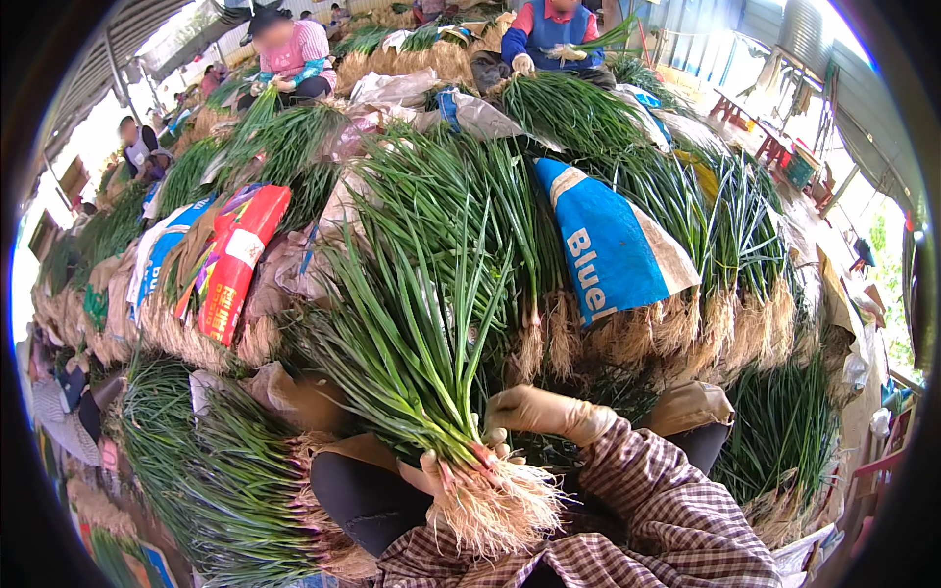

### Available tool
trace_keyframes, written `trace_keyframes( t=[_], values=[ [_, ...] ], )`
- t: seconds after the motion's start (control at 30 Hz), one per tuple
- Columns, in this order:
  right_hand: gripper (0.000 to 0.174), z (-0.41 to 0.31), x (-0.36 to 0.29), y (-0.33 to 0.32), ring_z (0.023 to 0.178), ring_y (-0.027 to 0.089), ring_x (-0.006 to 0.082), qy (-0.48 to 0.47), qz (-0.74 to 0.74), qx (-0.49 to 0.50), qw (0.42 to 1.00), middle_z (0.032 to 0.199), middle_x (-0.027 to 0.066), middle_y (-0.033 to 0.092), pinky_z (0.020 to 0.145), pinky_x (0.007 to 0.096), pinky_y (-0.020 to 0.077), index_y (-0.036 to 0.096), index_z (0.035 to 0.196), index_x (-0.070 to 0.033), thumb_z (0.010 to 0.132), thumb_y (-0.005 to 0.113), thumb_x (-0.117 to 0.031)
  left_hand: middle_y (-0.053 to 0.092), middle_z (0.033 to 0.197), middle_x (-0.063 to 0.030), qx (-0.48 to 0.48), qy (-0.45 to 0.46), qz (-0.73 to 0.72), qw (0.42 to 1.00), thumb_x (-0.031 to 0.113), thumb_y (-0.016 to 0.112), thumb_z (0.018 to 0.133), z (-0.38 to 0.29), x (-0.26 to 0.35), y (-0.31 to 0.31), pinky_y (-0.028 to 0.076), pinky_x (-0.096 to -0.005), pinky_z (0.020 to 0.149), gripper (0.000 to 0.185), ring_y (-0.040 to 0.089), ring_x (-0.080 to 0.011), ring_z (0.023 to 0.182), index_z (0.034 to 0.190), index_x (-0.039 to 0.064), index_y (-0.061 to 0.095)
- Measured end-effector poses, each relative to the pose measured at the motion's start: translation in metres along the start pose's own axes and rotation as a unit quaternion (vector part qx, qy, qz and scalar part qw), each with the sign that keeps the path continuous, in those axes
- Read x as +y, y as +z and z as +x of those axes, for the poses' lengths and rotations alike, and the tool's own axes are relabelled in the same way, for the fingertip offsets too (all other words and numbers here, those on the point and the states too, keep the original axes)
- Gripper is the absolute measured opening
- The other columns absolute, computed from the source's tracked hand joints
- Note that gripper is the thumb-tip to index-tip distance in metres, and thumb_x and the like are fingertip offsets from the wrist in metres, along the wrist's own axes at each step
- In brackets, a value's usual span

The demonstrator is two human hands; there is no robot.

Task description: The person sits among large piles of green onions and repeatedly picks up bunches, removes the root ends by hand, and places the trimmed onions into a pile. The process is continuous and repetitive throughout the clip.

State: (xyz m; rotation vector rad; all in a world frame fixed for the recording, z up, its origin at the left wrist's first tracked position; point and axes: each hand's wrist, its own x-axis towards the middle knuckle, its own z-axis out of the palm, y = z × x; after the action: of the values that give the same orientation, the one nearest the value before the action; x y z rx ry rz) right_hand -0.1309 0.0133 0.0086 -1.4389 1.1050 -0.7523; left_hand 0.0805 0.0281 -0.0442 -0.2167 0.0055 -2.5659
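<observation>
A bunch of leafy green plants (434, 382) with reddish stem bases and pale stringy roots stands fanned out before me. My left hand (430, 478), in a pale glove and mostly hidden by stems and roots, is closed around its lower stems. My right hand (526, 411), gloved too, is bent beside the stems on their right; its fingertips are partly hidden, so its hold is unclear. The roots (500, 507) hang over my lap, above my checked sleeves. Just beyond the bunch lies a pile of similar plants (470, 198), leaves pointing away from me.
More plants (220, 470) lie at my left, others (779, 426) at my right. A blue printed sack (617, 235) and a red one (242, 257) cover parts of the pile. Two people (290, 59), (555, 37) sit across it, with others farther back.
</observation>
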Motion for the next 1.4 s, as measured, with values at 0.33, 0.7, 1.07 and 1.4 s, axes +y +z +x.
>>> trace_keyframes(
  t=[0.33,0.7,1.07,1.4],
  values=[
    [0.012,-0.089,-0.019,-0.08,0.05,0.037,0.0074,-0.12,0.356,0.258,0.89,0.063,0.0001,0.048,0.045,0.0226,0.0279,0.058,0.078,-0.005,0.087,0.062,-0.012,0.018,0.153,-0.0163,-0.057,0.097,0.108,0.988,0.052,0.055,0.084,0.031,-0.009,0.018,0.013,-0.058,0.113,0.076,0.022,-0.0337,0.14,0.145,0.013,0.032],
    [0.051,-0.05,-0.084,0.029,0.122,0.05,0.0271,-0.091,-0.001,0.108,0.99,0.127,0.0133,0.056,0.107,0.0396,0.0356,0.053,0.128,-0.003,0.08,0.068,-0.013,0.044,0.136,-0.0197,0.023,0.117,0.082,0.99,0.048,0.05,0.087,0.032,-0.016,0.026,0.046,-0.0492,0.099,0.072,0.044,-0.0324,0.127,0.138,0.0,0.034],
    [0.056,-0.054,-0.07,0.059,0.133,0.035,0.0354,-0.202,-0.163,0.178,0.949,0.137,0.0137,0.047,0.11,0.0446,0.0258,0.053,0.129,-0.004,0.082,0.065,-0.031,0.066,0.099,-0.0149,0.194,0.147,0.108,0.964,0.029,0.054,0.088,0.04,-0.007,0.091,0.058,-0.0375,0.072,0.043,0.066,-0.0251,0.081,0.12,0.0,0.053],
    [0.046,-0.08,-0.026,0.06,0.12,0.048,0.0273,-0.078,0.25,0.282,0.923,0.129,0.0133,0.053,0.104,0.0434,0.0349,0.05,0.129,-0.003,0.086,0.059,-0.016,0.064,0.102,-0.0225,-0.032,0.223,0.218,0.95,0.046,0.048,0.085,0.091,0.025,0.12,0.054,-0.0413,0.078,0.056,0.064,-0.0286,0.083,0.101,-0.007,0.06]
  ],
)
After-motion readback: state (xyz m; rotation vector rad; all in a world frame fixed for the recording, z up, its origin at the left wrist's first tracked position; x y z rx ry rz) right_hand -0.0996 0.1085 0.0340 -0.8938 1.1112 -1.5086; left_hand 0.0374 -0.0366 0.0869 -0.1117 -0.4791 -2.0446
